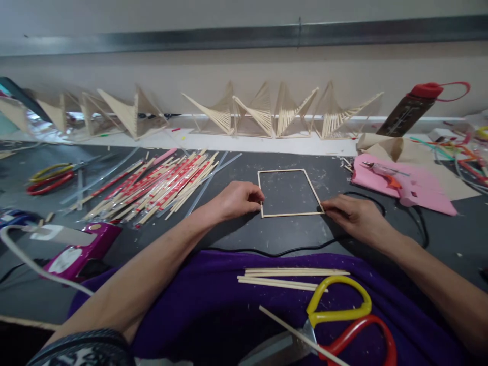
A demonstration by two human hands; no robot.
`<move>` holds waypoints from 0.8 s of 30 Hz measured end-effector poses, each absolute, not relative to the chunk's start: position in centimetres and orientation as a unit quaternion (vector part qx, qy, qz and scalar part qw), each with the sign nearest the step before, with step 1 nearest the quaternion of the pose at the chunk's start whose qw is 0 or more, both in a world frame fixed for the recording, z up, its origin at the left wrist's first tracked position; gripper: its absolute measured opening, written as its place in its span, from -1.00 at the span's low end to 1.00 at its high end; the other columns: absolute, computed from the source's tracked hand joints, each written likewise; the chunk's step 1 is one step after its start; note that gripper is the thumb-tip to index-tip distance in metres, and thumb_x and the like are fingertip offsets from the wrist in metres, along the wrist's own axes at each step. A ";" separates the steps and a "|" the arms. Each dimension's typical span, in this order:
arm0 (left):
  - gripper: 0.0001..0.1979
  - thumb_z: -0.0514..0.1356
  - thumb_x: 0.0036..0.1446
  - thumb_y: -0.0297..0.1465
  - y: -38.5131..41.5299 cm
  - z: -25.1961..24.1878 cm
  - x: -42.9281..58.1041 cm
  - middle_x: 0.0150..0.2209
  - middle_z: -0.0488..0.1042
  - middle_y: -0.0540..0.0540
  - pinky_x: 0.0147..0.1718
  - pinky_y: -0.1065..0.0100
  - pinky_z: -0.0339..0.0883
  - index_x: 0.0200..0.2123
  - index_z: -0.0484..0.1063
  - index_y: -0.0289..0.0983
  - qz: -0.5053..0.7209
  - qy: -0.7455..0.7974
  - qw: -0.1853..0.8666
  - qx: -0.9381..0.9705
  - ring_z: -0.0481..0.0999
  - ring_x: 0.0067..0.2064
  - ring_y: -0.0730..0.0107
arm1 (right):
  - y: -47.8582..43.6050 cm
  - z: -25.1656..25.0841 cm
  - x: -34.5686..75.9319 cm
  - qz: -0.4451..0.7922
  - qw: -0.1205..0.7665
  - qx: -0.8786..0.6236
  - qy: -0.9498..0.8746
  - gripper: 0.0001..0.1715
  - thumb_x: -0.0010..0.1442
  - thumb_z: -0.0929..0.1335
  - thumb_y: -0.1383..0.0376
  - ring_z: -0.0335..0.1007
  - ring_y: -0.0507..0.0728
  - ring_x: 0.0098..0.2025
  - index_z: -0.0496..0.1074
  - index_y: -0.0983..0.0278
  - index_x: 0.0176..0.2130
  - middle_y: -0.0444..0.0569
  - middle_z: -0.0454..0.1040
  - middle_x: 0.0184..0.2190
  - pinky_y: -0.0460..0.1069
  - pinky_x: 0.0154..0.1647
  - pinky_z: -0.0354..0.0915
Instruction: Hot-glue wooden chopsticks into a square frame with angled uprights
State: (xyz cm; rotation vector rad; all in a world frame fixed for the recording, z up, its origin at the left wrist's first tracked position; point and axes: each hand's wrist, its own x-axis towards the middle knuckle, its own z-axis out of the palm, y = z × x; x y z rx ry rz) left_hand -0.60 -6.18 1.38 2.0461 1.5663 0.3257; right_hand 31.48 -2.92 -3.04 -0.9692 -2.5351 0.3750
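A four-sided frame of thin wooden sticks [293, 214] lies flat on the dark grey tabletop. My left hand [238, 199] pinches its left side just above the near left corner. At the near right corner, the fingertips of my right hand [354, 213] are closed on the frame. Below the table edge, several loose wooden sticks [290, 272] rest on purple cloth over my lap. Large scissors [339, 320] with one yellow and one red handle lie there too, with a single stick across them.
Wrapped chopsticks [160, 188] are heaped to the left, near a second pair of scissors [51, 178] and a magenta power strip [84, 249]. A glue gun [396, 183] sits on pink material [430, 195]. Behind stand stick models [263, 114] and a bottle [409, 109]. A black cord [290, 251] crosses nearby.
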 end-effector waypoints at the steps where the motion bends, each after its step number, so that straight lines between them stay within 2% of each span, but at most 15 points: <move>1: -0.79 0.23 -0.04 -0.43 -6.2 1.5 -0.7 -0.35 0.53 -0.02 -0.34 0.46 0.24 -0.26 0.52 -0.28 0.106 0.561 0.270 0.776 0.47 -0.34 0.46 | -2.9 -3.0 31.5 0.136 0.197 -0.346 -0.907 -0.77 0.26 0.24 0.31 0.43 0.07 -0.33 0.45 0.25 -0.14 -0.02 0.48 -0.30 -0.04 -0.33 0.29; 5: -0.80 0.25 -0.05 -0.47 -6.3 1.7 -0.7 -0.33 0.49 0.01 -0.34 0.49 0.20 -0.28 0.54 -0.26 0.062 0.484 0.276 0.828 0.44 -0.33 0.50 | -3.0 -2.9 31.5 0.143 0.185 -0.342 -0.910 -0.80 0.25 0.26 0.28 0.38 0.05 -0.36 0.45 0.24 -0.19 -0.02 0.45 -0.30 -0.05 -0.39 0.26; 10: -0.87 0.24 0.01 -0.47 -6.3 1.4 -0.4 -0.32 0.48 -0.01 -0.30 0.48 0.20 -0.31 0.53 -0.26 0.064 0.467 0.257 0.844 0.43 -0.30 0.49 | -2.9 -3.0 31.5 0.148 0.184 -0.341 -0.910 -0.81 0.23 0.27 0.29 0.35 0.03 -0.40 0.44 0.25 -0.19 -0.03 0.42 -0.32 -0.06 -0.41 0.25; 16: -0.92 0.25 -0.02 -0.50 -6.4 1.3 -0.1 -0.37 0.48 0.01 -0.33 0.49 0.19 -0.39 0.52 -0.27 0.074 0.491 0.264 0.827 0.43 -0.33 0.51 | -2.8 -3.3 31.4 0.137 0.200 -0.337 -0.910 -0.79 0.26 0.25 0.27 0.39 0.05 -0.34 0.46 0.24 -0.21 -0.02 0.44 -0.31 -0.05 -0.34 0.28; 24: -0.89 0.23 -0.08 -0.49 -6.7 1.4 0.5 -0.41 0.50 0.01 -0.38 0.47 0.19 -0.42 0.55 -0.28 0.078 0.549 0.298 0.777 0.44 -0.38 0.49 | -2.5 -3.7 31.5 0.139 0.215 -0.334 -0.907 -0.79 0.24 0.26 0.27 0.42 0.06 -0.35 0.49 0.22 -0.26 -0.01 0.48 -0.30 -0.05 -0.35 0.31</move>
